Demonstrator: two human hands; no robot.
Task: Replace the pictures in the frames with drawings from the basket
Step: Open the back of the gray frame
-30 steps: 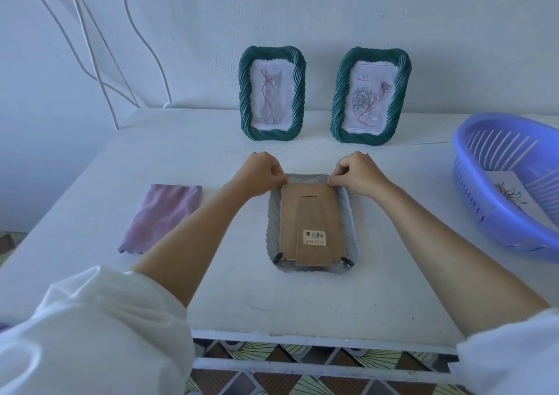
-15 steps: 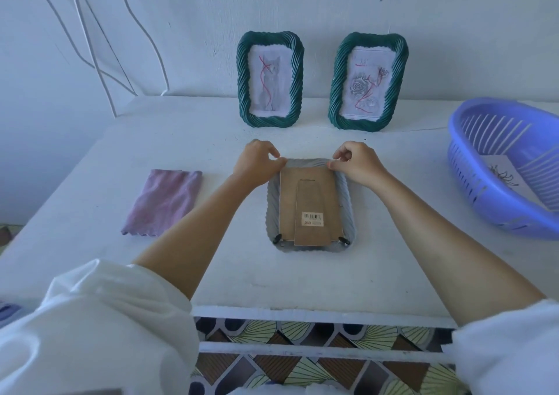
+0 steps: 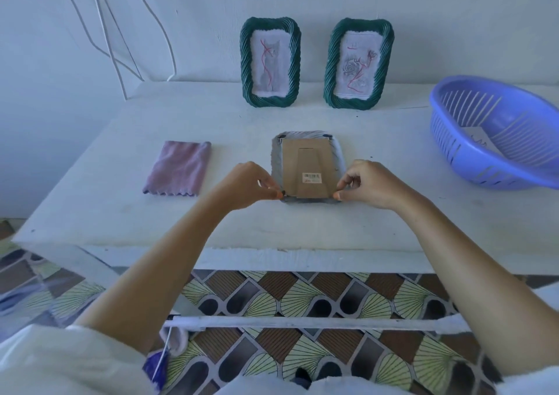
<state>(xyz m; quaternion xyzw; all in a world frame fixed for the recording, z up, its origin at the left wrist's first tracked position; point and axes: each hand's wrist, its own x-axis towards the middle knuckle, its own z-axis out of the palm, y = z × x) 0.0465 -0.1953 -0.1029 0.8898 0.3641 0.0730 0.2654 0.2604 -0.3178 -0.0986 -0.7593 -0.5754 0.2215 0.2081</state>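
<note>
Cardboard [image 3: 308, 158], barcode-stickered, backs the grey ribbed frame [image 3: 276, 161] lying face down mid-worktop [image 3: 242, 128]. Left hand [image 3: 245, 186] pinches its near-left corner, right hand [image 3: 372, 186] its near-right, fingers curled; what they nip is too small to tell. Blue slotted basket [image 3: 484, 167], cut off at right, holds a half-hidden drawing [image 3: 478, 136], well apart from both hands.

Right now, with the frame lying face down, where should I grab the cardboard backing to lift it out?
Probably the free near end of the stand, pinched from your side. The cardboard backing lies flat inside the frame's rim, so its edges offer little hold; the stand's wide near end overhangs the backing's edge.
</note>
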